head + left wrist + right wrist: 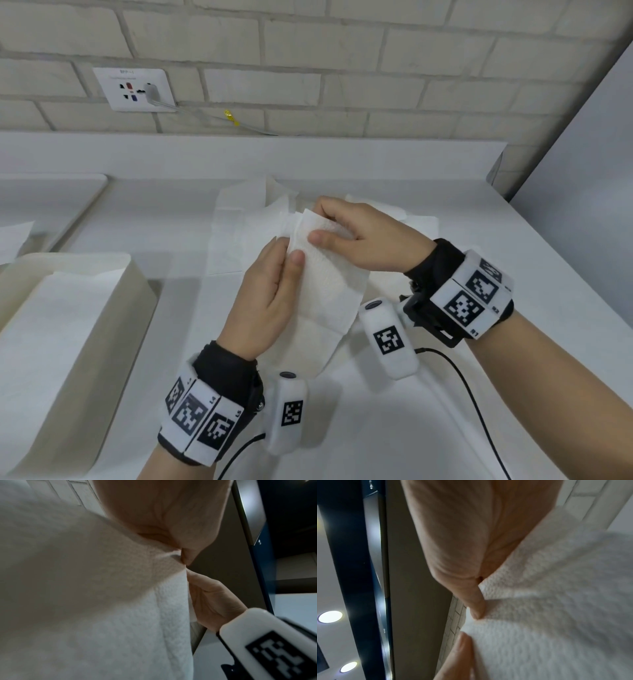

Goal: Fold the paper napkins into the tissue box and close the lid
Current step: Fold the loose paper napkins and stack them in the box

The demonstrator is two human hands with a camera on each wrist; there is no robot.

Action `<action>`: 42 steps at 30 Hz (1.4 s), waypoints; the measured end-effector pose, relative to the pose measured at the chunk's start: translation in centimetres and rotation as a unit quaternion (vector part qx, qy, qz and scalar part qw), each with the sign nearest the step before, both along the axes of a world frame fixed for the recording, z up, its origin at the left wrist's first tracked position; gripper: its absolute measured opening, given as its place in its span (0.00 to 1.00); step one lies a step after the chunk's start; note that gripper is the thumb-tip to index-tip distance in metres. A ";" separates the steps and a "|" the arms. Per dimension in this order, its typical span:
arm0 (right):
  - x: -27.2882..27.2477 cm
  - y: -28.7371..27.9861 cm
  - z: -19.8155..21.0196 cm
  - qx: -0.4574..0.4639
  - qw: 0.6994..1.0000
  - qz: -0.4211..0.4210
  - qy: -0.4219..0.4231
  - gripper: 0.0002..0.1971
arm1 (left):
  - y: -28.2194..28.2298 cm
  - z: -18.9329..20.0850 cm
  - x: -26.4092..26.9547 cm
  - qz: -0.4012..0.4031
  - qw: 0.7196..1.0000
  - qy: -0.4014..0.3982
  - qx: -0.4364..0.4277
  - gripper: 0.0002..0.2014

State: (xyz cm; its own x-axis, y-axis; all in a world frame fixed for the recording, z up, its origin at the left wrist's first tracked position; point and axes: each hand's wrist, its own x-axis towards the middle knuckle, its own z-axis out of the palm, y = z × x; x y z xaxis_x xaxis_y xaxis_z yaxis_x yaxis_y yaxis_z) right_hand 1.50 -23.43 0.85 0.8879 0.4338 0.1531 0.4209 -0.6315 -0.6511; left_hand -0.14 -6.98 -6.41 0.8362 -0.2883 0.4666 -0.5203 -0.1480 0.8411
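Note:
A white paper napkin (325, 284) hangs folded lengthwise above the middle of the counter, held up by both hands. My left hand (274, 294) pinches its upper left edge between thumb and fingers. My right hand (346, 233) pinches the top edge from the right, thumb on the front face. In the left wrist view the napkin (120, 615) fills the picture, and in the right wrist view the napkin (547, 601) sits under my fingers (476, 601). The open cream tissue box (133, 284) stands at the left with flat napkins (58, 329) inside.
More unfolded napkins (239, 219) lie on the white counter (513, 240) behind my hands. A flat white lid or tray (68, 192) sits at the back left. A brick wall with a socket (135, 89) runs behind. A black cable (472, 387) trails under my right wrist.

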 end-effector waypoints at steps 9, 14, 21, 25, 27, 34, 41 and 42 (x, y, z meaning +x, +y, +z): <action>-0.4 -1.5 -0.3 0.162 0.981 -0.088 -0.058 0.14 | -1.5 -0.2 -0.2 -0.088 0.980 0.143 -0.103 0.33; -0.4 -3.4 0.1 0.110 0.986 -0.126 -0.013 0.14 | -2.8 0.2 -0.2 -0.057 0.967 0.242 -0.061 0.06; -1.0 -5.3 0.2 0.057 0.985 -0.160 0.007 0.06 | -4.3 -0.1 0.0 -0.068 0.960 0.268 -0.048 0.09; -0.3 -7.3 -0.9 0.072 0.977 -0.200 0.013 0.07 | -4.7 -0.7 0.0 -0.021 0.966 0.254 -0.039 0.07; 0.5 -9.2 -2.1 0.066 0.967 -0.244 0.012 0.06 | -4.5 -1.0 0.2 0.009 0.964 0.260 -0.045 0.08; 3.2 -17.5 -8.2 -0.216 0.865 -0.412 0.188 0.29 | -4.4 -1.5 0.2 0.063 0.943 0.311 -0.096 0.11; 3.0 -18.8 -9.8 -0.297 0.831 -0.407 0.234 0.36 | -5.2 -1.2 -0.5 0.053 0.938 0.326 -0.108 0.13; 3.0 -18.8 -9.7 -0.296 0.831 -0.410 0.234 0.36 | -5.2 -1.3 -0.5 0.052 0.938 0.327 -0.107 0.12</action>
